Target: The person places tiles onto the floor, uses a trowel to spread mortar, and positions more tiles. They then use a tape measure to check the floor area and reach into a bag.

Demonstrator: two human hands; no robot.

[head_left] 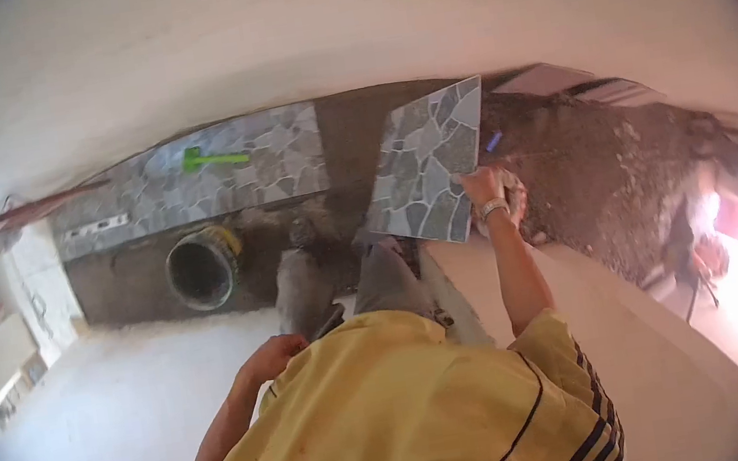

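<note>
My right hand (481, 186), with a band or watch on its wrist, grips the right edge of a stone-patterned floor tile (428, 161). The tile is tilted, with its grey, irregular-stone face turned up toward me. Beside that hand lies a pale roundish thing (515, 198), partly covered and hard to make out. My left hand (280, 351) is low by my hip and thigh; its fingers are mostly hidden, and I cannot see whether they hold anything. Left of the raised tile, a bare dark strip of floor (347, 144) borders the laid tiles (284, 162).
A green mallet (213, 158) and a spirit level (100, 226) lie on the laid tiles. A bucket (200, 273) stands left of my legs. Right are rough soil (587, 171), a small blue object (495, 141) and pinkish slabs (546, 78) by the wall.
</note>
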